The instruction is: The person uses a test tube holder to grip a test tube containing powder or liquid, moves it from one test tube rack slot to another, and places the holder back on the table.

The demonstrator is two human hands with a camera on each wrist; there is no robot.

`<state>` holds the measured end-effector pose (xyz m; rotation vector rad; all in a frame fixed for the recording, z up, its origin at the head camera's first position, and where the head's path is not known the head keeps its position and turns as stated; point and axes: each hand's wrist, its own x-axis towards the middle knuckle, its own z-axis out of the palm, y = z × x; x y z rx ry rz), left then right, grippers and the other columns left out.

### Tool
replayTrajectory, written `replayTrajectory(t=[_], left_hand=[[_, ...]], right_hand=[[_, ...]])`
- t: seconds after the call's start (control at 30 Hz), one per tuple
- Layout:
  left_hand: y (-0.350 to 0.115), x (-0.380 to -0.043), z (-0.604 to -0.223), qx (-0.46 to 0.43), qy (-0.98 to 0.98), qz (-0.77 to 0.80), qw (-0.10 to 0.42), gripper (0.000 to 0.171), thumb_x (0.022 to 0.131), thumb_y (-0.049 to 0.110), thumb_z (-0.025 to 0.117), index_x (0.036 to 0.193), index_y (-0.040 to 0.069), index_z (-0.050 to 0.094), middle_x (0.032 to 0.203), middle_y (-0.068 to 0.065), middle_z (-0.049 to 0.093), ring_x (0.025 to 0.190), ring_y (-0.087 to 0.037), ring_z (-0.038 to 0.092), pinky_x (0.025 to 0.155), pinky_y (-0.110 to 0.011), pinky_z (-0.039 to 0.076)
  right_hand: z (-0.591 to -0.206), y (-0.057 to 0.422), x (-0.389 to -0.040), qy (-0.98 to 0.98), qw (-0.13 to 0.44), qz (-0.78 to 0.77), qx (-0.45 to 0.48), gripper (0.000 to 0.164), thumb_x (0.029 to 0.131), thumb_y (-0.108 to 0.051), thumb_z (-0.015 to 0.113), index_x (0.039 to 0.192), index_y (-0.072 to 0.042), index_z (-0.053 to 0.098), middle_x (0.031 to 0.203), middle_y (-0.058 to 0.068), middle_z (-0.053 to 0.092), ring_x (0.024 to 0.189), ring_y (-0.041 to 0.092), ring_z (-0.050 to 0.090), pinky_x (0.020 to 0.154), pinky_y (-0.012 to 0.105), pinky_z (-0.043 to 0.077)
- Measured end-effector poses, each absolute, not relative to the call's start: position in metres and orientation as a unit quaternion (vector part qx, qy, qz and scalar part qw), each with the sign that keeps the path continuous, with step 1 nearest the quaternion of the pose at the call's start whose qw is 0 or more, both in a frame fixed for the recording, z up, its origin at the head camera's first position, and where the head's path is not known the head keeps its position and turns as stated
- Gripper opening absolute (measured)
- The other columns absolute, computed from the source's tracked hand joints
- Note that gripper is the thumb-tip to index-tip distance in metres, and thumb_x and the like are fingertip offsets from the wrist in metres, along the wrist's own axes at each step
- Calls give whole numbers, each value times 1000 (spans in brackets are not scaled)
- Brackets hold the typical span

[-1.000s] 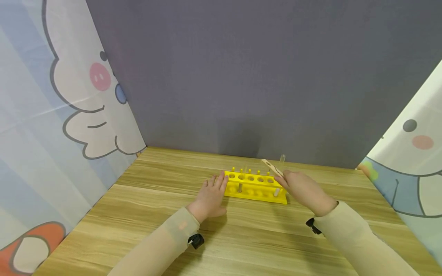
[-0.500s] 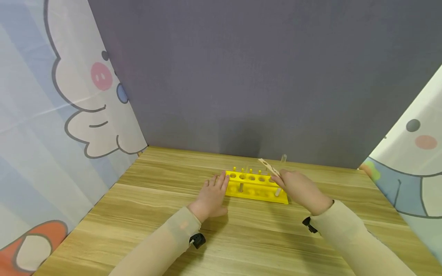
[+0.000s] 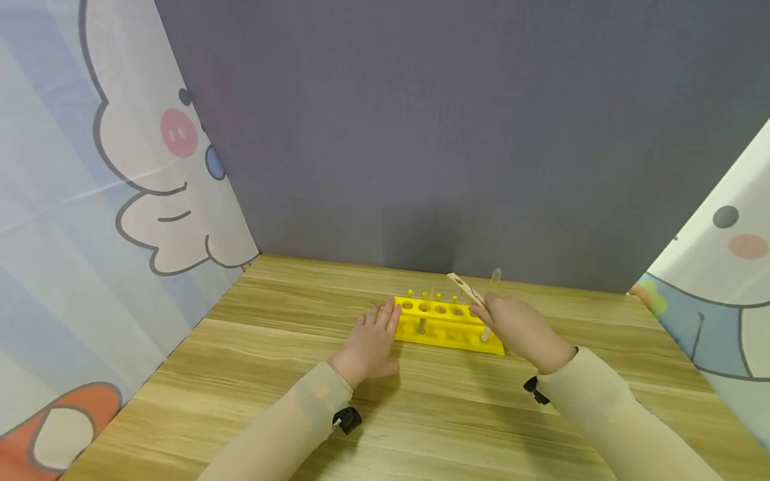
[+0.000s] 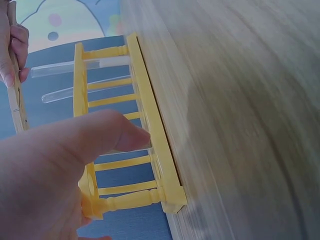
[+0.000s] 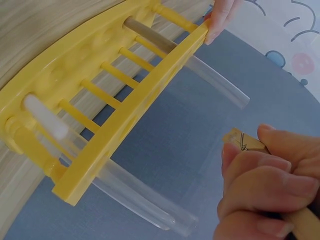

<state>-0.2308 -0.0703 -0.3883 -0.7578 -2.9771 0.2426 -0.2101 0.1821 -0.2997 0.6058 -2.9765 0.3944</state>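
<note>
A yellow test tube rack [image 3: 448, 343] stands on the wooden table in the head view. My left hand [image 3: 368, 342] rests at its left end with the fingers straight along the top bar. Over the rack's right end, my right hand [image 3: 519, 331] grips a wooden test tube clamp [image 3: 464, 287], its tip pointing up and left. A test tube with white contents [image 5: 47, 117] stands in the rack's right end, apart from the clamp. Overlapping it in the right wrist view is another clear tube [image 5: 130, 200]. Toward the left end stands a test tube with greyish-brown contents [image 5: 217, 80].
The wooden table [image 3: 289, 414] reaches back to a dark grey panel [image 3: 421, 133]. Cartoon-printed curtains [image 3: 54, 200] hang at both sides. Thin yellow pegs [image 3: 438, 296] rise along the rack's back.
My right hand has shifted slightly left with the test tube clamp in its grip, away from the right-end tube. The left hand stays on the rack. The whole view has drifted a little.
</note>
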Motion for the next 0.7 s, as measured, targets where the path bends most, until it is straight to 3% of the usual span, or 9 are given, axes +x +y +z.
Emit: replayTrajectory(t=[0.37,0.7], left_hand=[[-69,-229,-389,-236,-969,73,28,102,76,54,63,149,4,12,154,-17,5,134,-36,27,104,-49,31],[-69,-228,-390,-240,-968,69,34,102,77,52,62,149,2,11,154,-18,5,133,-37,27,104,-49,31]], right_hand=[[-302,177,-214,-971,49,122,200,29,98,-26,46,76,-8,49,56,2,39,43,12,34,44,27,33],[-304,171,-214,-966,97,98,220,27,96,-23,50,75,-7,50,53,0,36,43,11,31,41,25,30]])
